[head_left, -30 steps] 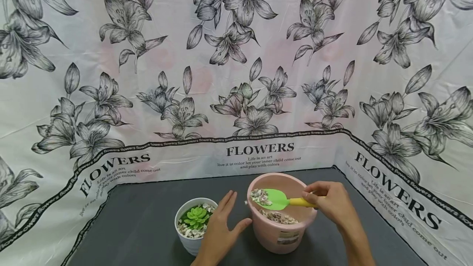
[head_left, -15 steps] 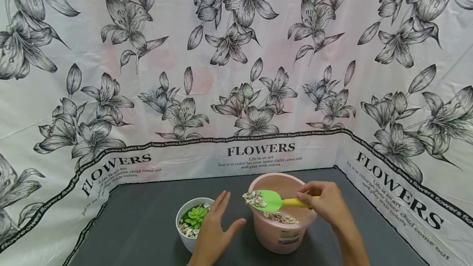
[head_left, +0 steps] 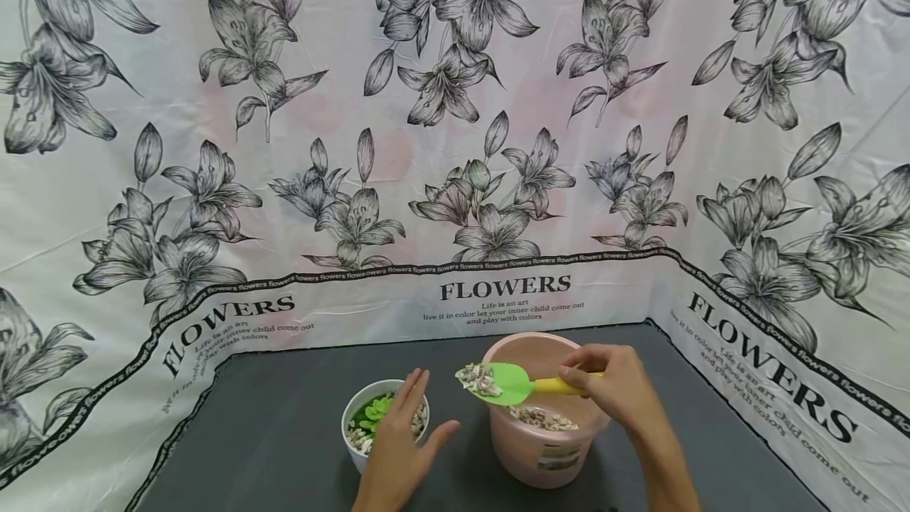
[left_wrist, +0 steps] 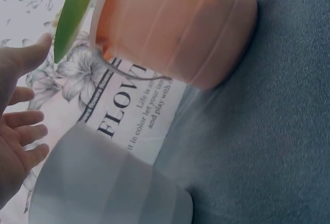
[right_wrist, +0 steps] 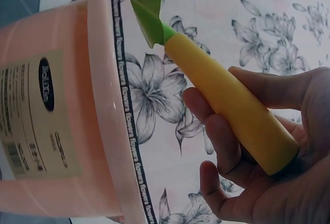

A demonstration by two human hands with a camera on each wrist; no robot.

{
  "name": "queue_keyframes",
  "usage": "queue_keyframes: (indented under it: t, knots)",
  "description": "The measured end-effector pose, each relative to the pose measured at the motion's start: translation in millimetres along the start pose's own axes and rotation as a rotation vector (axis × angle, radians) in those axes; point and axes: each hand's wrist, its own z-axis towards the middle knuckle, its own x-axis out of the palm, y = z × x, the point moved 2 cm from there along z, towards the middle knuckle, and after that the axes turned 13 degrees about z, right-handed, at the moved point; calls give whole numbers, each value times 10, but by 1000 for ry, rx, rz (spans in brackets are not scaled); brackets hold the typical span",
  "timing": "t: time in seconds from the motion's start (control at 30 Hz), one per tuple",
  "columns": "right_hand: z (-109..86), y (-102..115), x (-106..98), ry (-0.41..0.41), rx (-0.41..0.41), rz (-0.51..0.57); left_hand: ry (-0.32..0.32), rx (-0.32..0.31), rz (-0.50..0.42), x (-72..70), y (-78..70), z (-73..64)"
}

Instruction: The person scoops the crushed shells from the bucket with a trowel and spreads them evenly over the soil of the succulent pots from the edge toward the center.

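My right hand (head_left: 613, 385) pinches the yellow handle (right_wrist: 227, 100) of a green toy trowel (head_left: 513, 384) between thumb and fingers. Small pale pebbles (head_left: 478, 378) lie heaped on its blade, which juts past the left rim of a pink bucket (head_left: 543, 449). More pebbles (head_left: 543, 419) sit inside that bucket. My left hand (head_left: 398, 441), fingers straight and thumb spread, is at the near right side of a white pot (head_left: 350, 427) and hides part of it. In the pot a green succulent (head_left: 373, 413) stands among pebbles.
A dark grey cloth (head_left: 277, 417) covers the table under both containers. Behind and at the sides hangs a white curtain (head_left: 384, 303) with printed flowers. A printed label (right_wrist: 38, 110) is on the bucket's wall.
My right hand has carried the loaded trowel leftward, from over the bucket to beyond its left rim. My left hand has shifted slightly left, closer over the white pot.
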Motion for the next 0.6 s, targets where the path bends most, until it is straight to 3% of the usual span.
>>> queue_keyframes:
  t: [0.23,0.6]
  knots:
    - [34,-6,147,13,-1,37,-58,-24,23,-18,81,-6]
    - [33,37,423,7,-24,23,-67,-116,0,-79,208,-79]
